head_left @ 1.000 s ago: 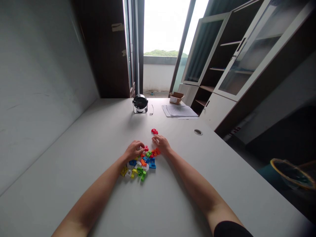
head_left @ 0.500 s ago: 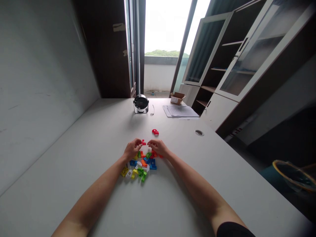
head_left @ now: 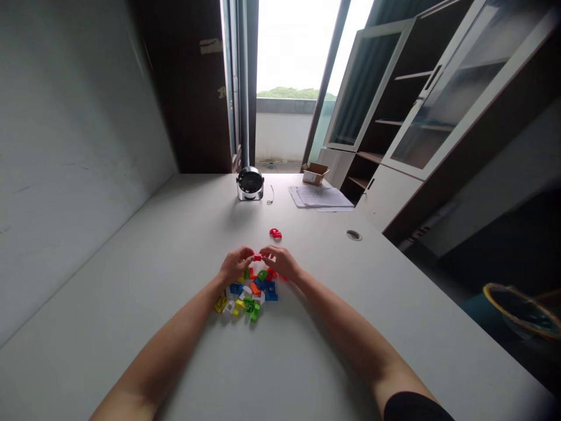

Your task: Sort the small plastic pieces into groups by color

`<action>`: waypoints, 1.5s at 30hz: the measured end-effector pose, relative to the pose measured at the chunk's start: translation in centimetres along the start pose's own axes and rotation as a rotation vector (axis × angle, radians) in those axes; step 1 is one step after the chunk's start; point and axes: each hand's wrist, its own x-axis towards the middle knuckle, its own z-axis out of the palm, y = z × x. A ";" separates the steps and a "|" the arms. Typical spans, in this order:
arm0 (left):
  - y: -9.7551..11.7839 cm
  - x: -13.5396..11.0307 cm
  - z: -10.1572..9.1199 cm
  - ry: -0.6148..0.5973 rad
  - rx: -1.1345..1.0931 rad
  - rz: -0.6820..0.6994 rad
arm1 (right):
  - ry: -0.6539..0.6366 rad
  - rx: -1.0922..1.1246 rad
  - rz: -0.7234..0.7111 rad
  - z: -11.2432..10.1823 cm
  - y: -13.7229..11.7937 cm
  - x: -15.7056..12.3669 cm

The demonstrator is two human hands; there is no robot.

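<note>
A heap of small plastic blocks [head_left: 249,295] in blue, green, yellow, white and orange lies on the white table [head_left: 280,362]. Just beyond the heap my left hand [head_left: 234,266] and my right hand [head_left: 280,261] meet, fingers pinched from both sides on one small red block [head_left: 257,256] held a little above the pile. A second red block [head_left: 275,234] lies alone farther back on the table.
At the far end of the table stand a small round fan [head_left: 249,183], a stack of papers [head_left: 319,197] and a little cardboard box [head_left: 315,173]. A cable hole [head_left: 353,235] sits at the right. Glass-door cabinets [head_left: 407,99] stand right, and a basket [head_left: 521,313] is on the floor.
My left hand lifted a red block from the pile, and my right hand left the orange blocks and came in to pinch its other end.
</note>
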 end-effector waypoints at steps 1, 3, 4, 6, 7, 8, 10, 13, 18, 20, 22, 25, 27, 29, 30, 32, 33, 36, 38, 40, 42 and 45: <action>-0.1 0.0 0.0 -0.002 -0.016 -0.005 | -0.001 -0.016 -0.020 0.0 -0.1 0.0; -0.2 0.0 0.1 -0.006 -0.054 -0.017 | -0.003 -0.051 -0.053 0.1 -0.4 0.0; -0.2 0.1 0.1 -0.012 -0.079 -0.022 | -0.001 -0.075 -0.069 0.2 -0.5 0.0; -0.4 0.1 0.2 -0.027 -0.136 -0.033 | 0.005 -0.131 -0.102 0.2 -0.5 0.1; -0.4 0.1 0.2 -0.039 -0.161 -0.038 | 0.009 -0.158 -0.116 0.2 -0.6 0.1; -0.5 0.2 0.2 -0.054 -0.179 -0.042 | 0.013 -0.179 -0.128 0.2 -0.6 0.1; -0.5 0.2 0.2 -0.079 -0.182 -0.042 | 0.016 -0.204 -0.145 0.0 -0.5 0.2; -0.3 0.1 0.1 -0.081 -0.119 -0.023 | 0.037 -0.200 -0.150 -0.2 -0.5 0.4; 0.2 0.0 -0.2 -0.059 0.007 0.000 | 0.099 -0.198 -0.091 0.1 -1.3 0.7; 0.4 0.0 -0.3 -0.071 0.009 0.016 | 0.120 -0.214 -0.051 0.4 -1.9 0.7; 0.4 0.0 -0.3 -0.086 -0.023 0.025 | 0.122 -0.214 -0.036 0.7 -2.4 0.7; 0.1 0.1 -0.2 -0.073 -0.060 0.012 | 0.123 -0.177 -0.036 0.9 -2.7 0.6; -0.1 0.2 -0.1 -0.032 -0.056 -0.007 | 0.131 -0.151 -0.036 0.9 -2.5 0.5; -0.4 0.4 -0.1 0.002 -0.053 -0.025 | 0.131 -0.136 -0.048 0.8 -2.1 0.3; -0.5 0.4 -0.1 0.009 -0.052 -0.031 | 0.129 -0.131 -0.055 0.9 -1.9 0.3; -0.7 0.5 -0.1 0.005 -0.047 -0.040 | 0.119 -0.125 -0.067 0.9 -1.4 0.1; -0.8 0.5 -0.1 -0.002 -0.039 -0.043 | 0.114 -0.124 -0.068 1.0 -1.3 0.0; -1.0 0.5 -0.2 -0.032 -0.009 -0.057 | 0.093 -0.142 -0.079 1.1 -1.3 -0.2; -1.0 0.5 -0.2 -0.048 -0.004 -0.070 | 0.071 -0.174 -0.103 1.1 -1.5 -0.2; -1.0 0.5 -0.2 -0.053 -0.013 -0.077 | 0.045 -0.213 -0.128 1.0 -1.8 -0.2; -0.8 0.5 -0.2 -0.054 -0.024 -0.070 | 0.024 -0.242 -0.140 0.9 -2.1 -0.1; -0.4 0.4 -0.3 -0.049 -0.028 -0.049 | 0.028 -0.260 -0.126 0.9 -2.2 -0.1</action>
